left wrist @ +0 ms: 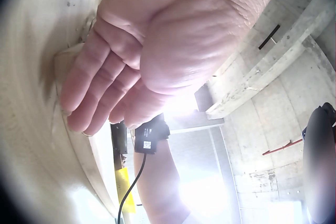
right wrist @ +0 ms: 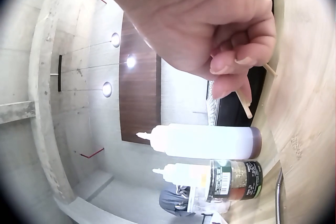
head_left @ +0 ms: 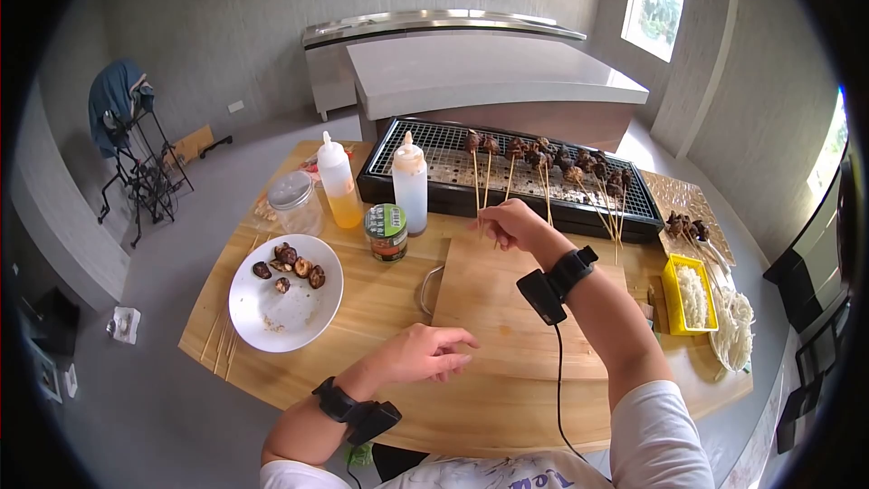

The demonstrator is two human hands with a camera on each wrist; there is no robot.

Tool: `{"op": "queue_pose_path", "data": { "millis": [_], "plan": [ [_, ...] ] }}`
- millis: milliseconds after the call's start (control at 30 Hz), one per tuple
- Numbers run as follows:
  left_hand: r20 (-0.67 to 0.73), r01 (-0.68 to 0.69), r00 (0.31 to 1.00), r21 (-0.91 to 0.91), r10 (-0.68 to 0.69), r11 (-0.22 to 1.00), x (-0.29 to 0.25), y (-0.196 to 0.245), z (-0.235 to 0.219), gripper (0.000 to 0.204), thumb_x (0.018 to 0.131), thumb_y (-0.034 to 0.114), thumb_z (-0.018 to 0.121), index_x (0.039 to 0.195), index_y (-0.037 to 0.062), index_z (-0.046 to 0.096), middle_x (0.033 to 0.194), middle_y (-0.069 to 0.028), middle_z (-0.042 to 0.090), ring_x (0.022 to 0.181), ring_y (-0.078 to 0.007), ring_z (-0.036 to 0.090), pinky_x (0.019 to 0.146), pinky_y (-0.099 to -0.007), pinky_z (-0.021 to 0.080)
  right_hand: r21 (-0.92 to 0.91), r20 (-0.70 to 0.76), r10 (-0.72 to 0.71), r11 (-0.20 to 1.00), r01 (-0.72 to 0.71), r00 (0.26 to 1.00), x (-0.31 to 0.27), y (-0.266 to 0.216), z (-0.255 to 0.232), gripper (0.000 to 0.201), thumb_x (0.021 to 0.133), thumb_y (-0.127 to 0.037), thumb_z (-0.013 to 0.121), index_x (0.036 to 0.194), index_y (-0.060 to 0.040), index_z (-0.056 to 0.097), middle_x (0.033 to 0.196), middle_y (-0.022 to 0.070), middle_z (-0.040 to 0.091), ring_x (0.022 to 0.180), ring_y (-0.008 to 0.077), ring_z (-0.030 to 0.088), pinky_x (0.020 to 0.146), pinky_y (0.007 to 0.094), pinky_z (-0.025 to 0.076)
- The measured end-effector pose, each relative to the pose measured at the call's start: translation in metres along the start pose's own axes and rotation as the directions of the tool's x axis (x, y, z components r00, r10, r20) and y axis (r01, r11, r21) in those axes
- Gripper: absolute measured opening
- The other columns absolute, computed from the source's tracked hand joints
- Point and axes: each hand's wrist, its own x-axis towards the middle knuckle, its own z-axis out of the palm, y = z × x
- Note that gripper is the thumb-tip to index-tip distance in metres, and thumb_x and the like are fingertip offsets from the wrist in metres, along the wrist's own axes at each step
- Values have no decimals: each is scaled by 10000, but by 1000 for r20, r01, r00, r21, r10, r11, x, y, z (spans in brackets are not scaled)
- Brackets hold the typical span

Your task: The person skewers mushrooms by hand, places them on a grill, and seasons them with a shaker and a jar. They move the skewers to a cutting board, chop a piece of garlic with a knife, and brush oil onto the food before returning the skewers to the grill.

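Note:
In the head view my right hand (head_left: 513, 223) is at the grill's front edge, by the leftmost skewers. Its thumb and fingers pinch a wooden skewer (right wrist: 245, 106), whose blunt end pokes out below the fingertips in the right wrist view. Dark browned mushroom pieces (head_left: 472, 141) are threaded on the far ends of the skewers, which lie on the black grill (head_left: 425, 183). My left hand (head_left: 424, 353) hovers palm down beside the wooden cutting board (head_left: 525, 308), holding nothing. Its fingers (left wrist: 100, 82) are extended and relaxed in the left wrist view.
Two squeeze bottles (head_left: 410, 195), a green-lidded spice jar (head_left: 386, 234) and a glass jar (head_left: 296, 208) stand left of the grill. A white plate (head_left: 281, 330) bears several mushrooms. Bare skewers lie at the left table edge; a yellow basket (head_left: 674, 303) of white enoki mushrooms is at right.

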Motion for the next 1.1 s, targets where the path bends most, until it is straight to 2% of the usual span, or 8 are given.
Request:
{"op": "queue_pose_path", "data": {
  "millis": [133, 367, 633, 767, 867, 933, 1033, 1100],
  "plan": [
    [-2, -2, 1000, 10, 2, 1000, 0, 1, 1, 337, 880, 261, 542, 1163, 78, 543, 802, -37, 659, 641, -86, 624, 555, -205, 487, -120, -139, -15, 993, -2, 990, -9, -5, 3, 233, 829, -175, 527, 841, 8, 670, 498, 40, 529, 336, 102, 439, 360, 261, 441],
    [-6, 13, 1000, -12, -13, 1000, 0, 1, 1, 325, 882, 239, 539, 1164, 79, 543, 807, -38, 660, 642, -86, 623, 562, -205, 489, -229, -196, -97, 972, 51, 976, -19, -6, 6, 226, 774, -135, 545, 899, 22, 648, 578, 73, 594, 405, 122, 536, 399, 276, 507],
    [-4, -2, 1000, 8, 2, 1000, 0, 1, 0, 317, 885, 223, 532, 1170, 83, 540, 804, -34, 656, 645, -94, 623, 564, -217, 491, -351, -47, -237, 913, 206, 970, -69, -19, 11, 295, 836, -214, 521, 1013, -4, 630, 554, 67, 588, 465, 122, 594, 433, 254, 518],
    [0, 27, 1000, -23, -27, 999, -5, 3, -4, 313, 889, 211, 531, 1168, 70, 536, 800, -33, 649, 668, -93, 614, 587, -219, 490, -333, 82, -291, 893, 301, 953, -106, -19, 10, 242, 879, -164, 513, 1008, 11, 620, 542, 41, 561, 426, 86, 542, 404, 209, 445],
    [-124, -123, 987, -161, 104, 979, -7, -3, -12, 300, 892, 191, 534, 1155, 48, 535, 807, -30, 631, 697, -101, 604, 617, -230, 494, -341, 45, -358, 872, 351, 933, -136, -15, -4, 235, 895, -163, 506, 1003, 13, 618, 548, 34, 560, 448, 78, 544, 421, 200, 435],
    [-387, -204, 919, -311, 73, 928, -13, 3, -21, 305, 890, 171, 544, 1162, 36, 516, 860, -36, 609, 751, -111, 594, 653, -246, 500, -228, 31, -374, 900, 371, 927, -145, -5, -25, 238, 899, -169, 507, 1000, 17, 616, 551, 31, 560, 451, 77, 545, 426, 195, 435],
    [-602, -421, 751, -120, 271, 899, -13, 9, -46, 451, 854, 161, 607, 1252, 47, 427, 980, -63, 576, 853, -102, 573, 709, -245, 502, -75, 6, -383, 921, 382, 924, -159, 10, -51, 253, 912, -185, 500, 989, 28, 612, 559, 23, 560, 459, 76, 547, 436, 183, 432],
    [-683, -363, 695, -61, 226, 930, -8, 22, -62, 548, 814, 160, 655, 1280, 49, 386, 1104, -138, 517, 986, -177, 549, 800, -296, 486, -11, -3, -328, 945, 328, 945, -167, 20, -59, 243, 904, -183, 510, 993, 13, 623, 566, 20, 559, 461, 63, 517, 448, 193, 425]
  ]
}}
